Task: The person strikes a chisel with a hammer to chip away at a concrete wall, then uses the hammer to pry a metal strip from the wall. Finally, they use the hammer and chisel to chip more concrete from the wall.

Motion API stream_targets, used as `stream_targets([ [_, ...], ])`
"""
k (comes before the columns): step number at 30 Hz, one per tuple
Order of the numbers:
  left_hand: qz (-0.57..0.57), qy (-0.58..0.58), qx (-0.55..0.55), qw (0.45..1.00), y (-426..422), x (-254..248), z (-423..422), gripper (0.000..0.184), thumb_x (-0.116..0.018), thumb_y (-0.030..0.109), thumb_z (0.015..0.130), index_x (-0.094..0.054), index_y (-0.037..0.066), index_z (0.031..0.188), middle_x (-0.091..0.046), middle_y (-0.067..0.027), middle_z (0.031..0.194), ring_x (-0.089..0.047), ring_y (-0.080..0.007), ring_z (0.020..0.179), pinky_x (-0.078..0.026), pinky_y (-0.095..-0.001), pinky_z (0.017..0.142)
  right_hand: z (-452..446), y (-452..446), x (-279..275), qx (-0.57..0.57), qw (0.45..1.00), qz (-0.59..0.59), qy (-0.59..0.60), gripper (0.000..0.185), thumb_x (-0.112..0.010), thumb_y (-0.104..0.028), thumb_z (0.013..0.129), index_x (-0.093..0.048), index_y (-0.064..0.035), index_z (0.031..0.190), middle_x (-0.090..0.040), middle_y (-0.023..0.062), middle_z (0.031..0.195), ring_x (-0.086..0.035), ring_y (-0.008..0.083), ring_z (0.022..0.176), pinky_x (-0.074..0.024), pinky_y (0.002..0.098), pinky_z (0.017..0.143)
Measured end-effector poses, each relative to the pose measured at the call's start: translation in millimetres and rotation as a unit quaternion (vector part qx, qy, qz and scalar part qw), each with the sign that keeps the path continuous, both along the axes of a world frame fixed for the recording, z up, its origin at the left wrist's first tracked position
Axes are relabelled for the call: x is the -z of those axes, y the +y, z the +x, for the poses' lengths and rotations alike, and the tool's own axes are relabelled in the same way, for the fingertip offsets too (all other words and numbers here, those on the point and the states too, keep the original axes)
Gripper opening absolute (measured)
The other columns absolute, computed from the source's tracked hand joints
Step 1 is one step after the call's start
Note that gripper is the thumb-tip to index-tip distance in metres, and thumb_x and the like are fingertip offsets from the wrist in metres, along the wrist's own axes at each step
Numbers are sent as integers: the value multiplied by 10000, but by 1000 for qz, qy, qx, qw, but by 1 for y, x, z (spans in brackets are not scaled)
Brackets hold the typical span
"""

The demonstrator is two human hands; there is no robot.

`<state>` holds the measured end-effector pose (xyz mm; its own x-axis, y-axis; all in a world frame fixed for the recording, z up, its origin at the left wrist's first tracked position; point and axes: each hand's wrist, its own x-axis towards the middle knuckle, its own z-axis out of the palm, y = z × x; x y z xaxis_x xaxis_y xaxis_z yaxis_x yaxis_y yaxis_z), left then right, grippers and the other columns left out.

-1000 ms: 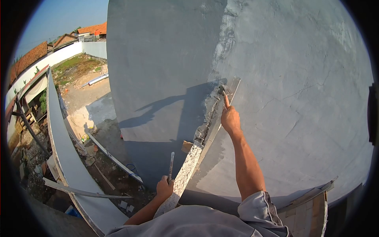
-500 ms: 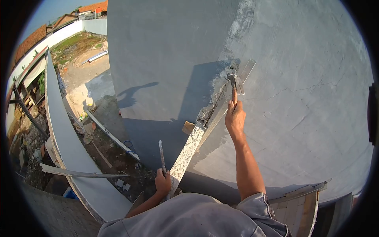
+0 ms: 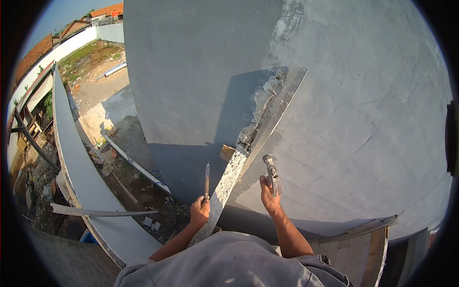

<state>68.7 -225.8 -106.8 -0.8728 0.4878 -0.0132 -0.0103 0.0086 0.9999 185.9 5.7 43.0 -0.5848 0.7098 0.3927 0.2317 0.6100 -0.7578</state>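
Observation:
My left hand (image 3: 200, 211) is closed around a slim metal chisel (image 3: 207, 179) that points upward, left of a rough whitish concrete ledge (image 3: 228, 181). My right hand (image 3: 270, 193) grips a hammer (image 3: 271, 168) in front of the grey wall (image 3: 334, 158), with the hammer's head above the fingers and apart from the wall's broken seam. That seam of chipped mortar (image 3: 258, 117) runs up from the ledge. Along its right side leans a long wooden board (image 3: 279, 112). A small wood piece (image 3: 227, 152) sticks out left of the ledge's upper end.
A long pale wall top (image 3: 88, 162) curves down the left, crossed by a narrow plank (image 3: 103, 212). Far below lie rubble and another long board (image 3: 136, 162). Wooden boards (image 3: 354, 253) stand at the lower right. A white boundary wall (image 3: 71, 46) is in the distance.
My right hand has come down and back from the top of the seam with the hammer. My left hand, still holding the chisel, has shifted slightly. The view has tilted down.

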Motion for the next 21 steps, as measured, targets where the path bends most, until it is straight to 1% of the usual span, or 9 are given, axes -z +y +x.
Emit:
stream_targets([
  [3, 46, -82, 128, 987, 38, -40, -20, 190, -579, 187, 1005, -629, 21, 928, -605, -21, 691, -510, -78, 512, -396, -255, 460, 32, -18, 4, -7, 998, -31, -55, 307, -727, -224, 916, -570, -10, 763, -541, 124, 609, -458, 171, 563, -442, 364, 540],
  [6, 120, -198, 211, 950, 79, -85, -37, 189, -601, 191, 997, -627, 38, 890, -600, -31, 680, -507, -73, 497, -365, -238, 424, 50, -20, 8, -28, 997, -2, -78, 221, -734, -141, 832, -567, -29, 741, -575, 132, 621, -512, 210, 545, -453, 372, 538],
  [9, 119, -243, 197, 942, 118, -129, -44, 194, -618, 185, 990, -613, 43, 858, -598, -42, 680, -509, -73, 495, -355, -240, 406, 57, -29, -4, -44, 999, 6, -12, 253, -719, -118, 844, -536, -36, 690, -495, 77, 571, -416, 119, 573, -387, 355, 492],
  [10, 121, -252, 206, 938, 130, -138, -48, 195, -622, 184, 985, -608, 44, 850, -601, -47, 682, -512, -80, 494, -355, -246, 401, 59, -29, -4, -44, 999, 26, -10, 192, -712, -96, 806, -559, -41, 703, -529, 87, 582, -460, 138, 551, -407, 348, 497],
  [13, 116, -259, 228, 931, 162, -148, -60, 199, -634, 181, 972, -591, 46, 832, -609, -59, 691, -520, -100, 491, -351, -264, 385, 69, -29, -1, -52, 997, 49, -14, 197, -736, -107, 800, -570, -38, 720, -574, 101, 604, -516, 168, 541, -436, 346, 510],
  [14, 110, -251, 231, 934, 169, -146, -64, 200, -637, 181, 967, -586, 46, 829, -612, -61, 696, -523, -107, 492, -350, -270, 382, 73, -29, 2, -56, 997, 41, -24, 276, -695, -269, 849, -580, -38, 751, -592, 125, 638, -555, 244, 570, -454, 375, 528],
  [16, 101, -242, 231, 937, 184, -142, -68, 208, -640, 191, 955, -573, 51, 817, -613, -68, 700, -531, -126, 498, -353, -286, 382, 78, -27, 7, -64, 997, 27, -43, 571, -614, -592, 946, -599, -37, 813, -628, 173, 707, -633, 397, 627, -489, 434, 564],
  [19, 105, -271, 239, 926, 195, -144, -74, 147, -666, 166, 944, -635, 48, 861, -632, -50, 716, -553, -111, 525, -413, -249, 430, 80, -29, 5, -65, 996, 33, -45, 570, -600, -589, 955, -605, -34, 823, -633, 175, 721, -632, 398, 626, -489, 441, 558],
  [21, 116, -293, 239, 919, 200, -148, -76, 152, -676, 179, 941, -657, 37, 888, -645, -59, 721, -565, -123, 529, -427, -259, 436, 80, -29, 2, -71, 995, 58, -38, 494, -661, -514, 935, -597, -40, 810, -614, 160, 697, -624, 386, 611, -486, 441, 548],
])
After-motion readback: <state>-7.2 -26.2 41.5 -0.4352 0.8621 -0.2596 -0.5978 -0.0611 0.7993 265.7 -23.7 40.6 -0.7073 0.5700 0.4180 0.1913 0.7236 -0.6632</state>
